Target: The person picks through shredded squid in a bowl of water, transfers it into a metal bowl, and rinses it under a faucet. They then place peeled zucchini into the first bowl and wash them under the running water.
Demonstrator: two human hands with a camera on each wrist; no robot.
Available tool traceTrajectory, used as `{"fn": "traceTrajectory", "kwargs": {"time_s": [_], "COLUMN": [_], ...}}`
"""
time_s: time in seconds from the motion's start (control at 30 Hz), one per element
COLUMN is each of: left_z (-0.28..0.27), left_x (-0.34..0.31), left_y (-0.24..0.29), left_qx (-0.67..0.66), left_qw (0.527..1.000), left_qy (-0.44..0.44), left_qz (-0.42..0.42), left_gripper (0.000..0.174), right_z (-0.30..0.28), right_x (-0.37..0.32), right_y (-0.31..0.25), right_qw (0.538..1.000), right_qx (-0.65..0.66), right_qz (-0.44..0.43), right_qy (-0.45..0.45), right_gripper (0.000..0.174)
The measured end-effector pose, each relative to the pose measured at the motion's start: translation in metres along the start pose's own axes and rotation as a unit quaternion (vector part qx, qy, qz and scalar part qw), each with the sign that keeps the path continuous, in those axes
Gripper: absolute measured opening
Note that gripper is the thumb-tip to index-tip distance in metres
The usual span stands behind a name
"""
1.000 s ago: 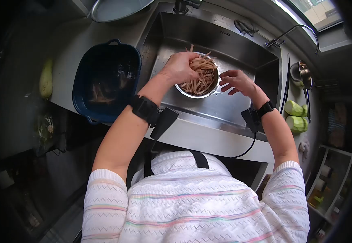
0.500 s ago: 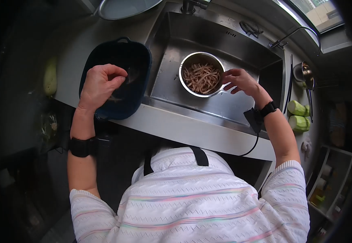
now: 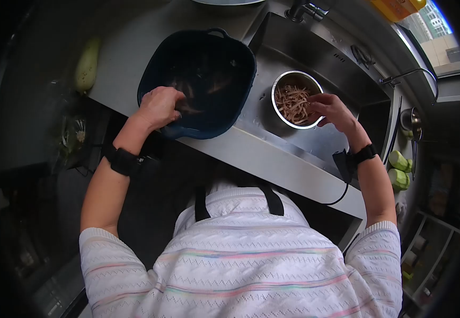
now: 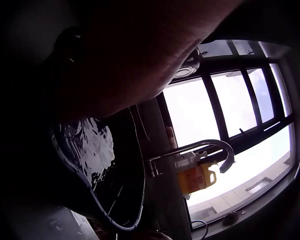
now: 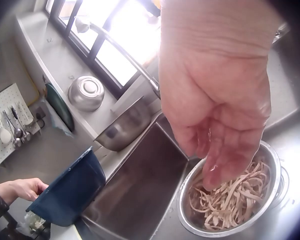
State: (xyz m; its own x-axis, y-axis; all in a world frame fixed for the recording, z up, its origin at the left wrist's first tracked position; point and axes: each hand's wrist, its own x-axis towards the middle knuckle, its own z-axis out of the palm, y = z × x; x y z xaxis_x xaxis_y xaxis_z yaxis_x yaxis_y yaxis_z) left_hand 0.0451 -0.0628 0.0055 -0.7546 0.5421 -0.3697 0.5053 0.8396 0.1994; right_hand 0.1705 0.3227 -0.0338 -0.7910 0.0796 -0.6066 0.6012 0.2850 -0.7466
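My left hand (image 3: 158, 108) reaches over the near left rim of a large dark blue basin (image 3: 201, 130). Its fingers and thumb stand apart inside the rim, close to a few pale brown strips (image 3: 187, 87) in the water. At the other side, my right hand (image 3: 336, 112) hovers at the right rim of a round metal bowl (image 3: 273, 100). In the right wrist view its loosely bent fingers (image 5: 225, 167) overlap the bowl's opening. A tangled heap of pale brown strips (image 5: 235, 202) fills the bowl. The left wrist view shows mainly a dark forearm, with the left fingers hidden.
The bowl stands in a steel sink (image 3: 304, 47), and the basin is on the counter (image 3: 118, 69) to its left. A pale green gourd (image 3: 86, 66) lies further left. Peeled green pieces (image 3: 398, 179) and a ladle (image 3: 413, 124) lie right. A faucet (image 3: 305, 11) rises behind.
My left hand has gone from the metal bowl over to the basin and lowered to its near left side. The right hand stays by the bowl, now further over its rim. The view has shifted.
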Motion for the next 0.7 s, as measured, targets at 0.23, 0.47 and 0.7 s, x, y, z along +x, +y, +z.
{"fn": "traceTrajectory", "kwargs": {"time_s": [0.23, 0.47, 0.7], "left_z": [0.012, -0.004, -0.027], "left_x": [0.016, 0.013, -0.011], "left_y": [-0.005, -0.014, 0.008], "left_qx": [0.023, -0.099, -0.21], "left_qw": [0.999, 0.993, 0.974], "left_qy": [-0.002, -0.025, -0.028], "left_qz": [0.021, 0.064, 0.081], "left_gripper": [0.024, 0.014, 0.013], "right_z": [0.016, 0.045, 0.131], "right_x": [-0.005, -0.013, -0.015], "right_y": [-0.017, -0.06, -0.127], "right_qw": [1.0, 0.988, 0.958], "right_qx": [0.026, 0.041, -0.031], "right_qz": [-0.015, -0.147, -0.286], "right_qy": [-0.006, 0.0, -0.023], "right_gripper": [0.041, 0.029, 0.02]}}
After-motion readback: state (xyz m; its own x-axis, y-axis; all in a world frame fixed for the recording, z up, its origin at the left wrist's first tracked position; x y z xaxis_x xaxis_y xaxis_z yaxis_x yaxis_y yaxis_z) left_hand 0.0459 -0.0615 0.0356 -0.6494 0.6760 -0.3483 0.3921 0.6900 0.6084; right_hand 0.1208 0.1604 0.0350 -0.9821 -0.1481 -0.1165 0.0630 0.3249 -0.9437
